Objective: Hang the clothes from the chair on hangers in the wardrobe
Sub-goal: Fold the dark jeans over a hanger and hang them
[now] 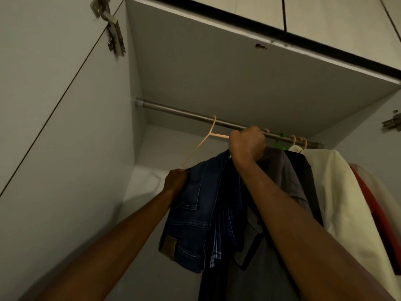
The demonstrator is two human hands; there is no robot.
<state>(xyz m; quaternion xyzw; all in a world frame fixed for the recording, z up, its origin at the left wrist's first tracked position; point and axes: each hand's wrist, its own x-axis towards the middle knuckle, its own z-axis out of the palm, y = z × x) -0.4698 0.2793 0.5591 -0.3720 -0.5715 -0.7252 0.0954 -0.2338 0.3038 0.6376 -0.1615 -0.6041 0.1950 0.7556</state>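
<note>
Up under the wardrobe's top shelf, the right hand (247, 145) is a closed fist curled round the right part of a thin peach-coloured plastic hanger (200, 146), just below the grey metal hanging rail (173, 110); the hanger's hook is looped over that rail to the left of the fist. Lower and to the left, the left hand (175, 179) grips the hanger's left tip together with the edge of a pair of folded dark blue denim jeans (195, 220), its fingers wrapped round the fabric. The jeans are draped over the hanger and hang down between the two forearms, with a back pocket and a brown leather patch showing toward the camera. Just right of the jeans, partly behind the right forearm, hang a grey shirt (286, 177) and a dark garment (310, 181), then a cream jacket (338, 198) and, at the frame's right edge, a red garment (377, 213); further peach hooks and a green hanger (281, 141) sit on the rail above them. A pale grey wardrobe door (54, 105) stands open on the left, with a metal hinge (110, 27) near its top, and a second hinge (392, 121) shows at the right.
</note>
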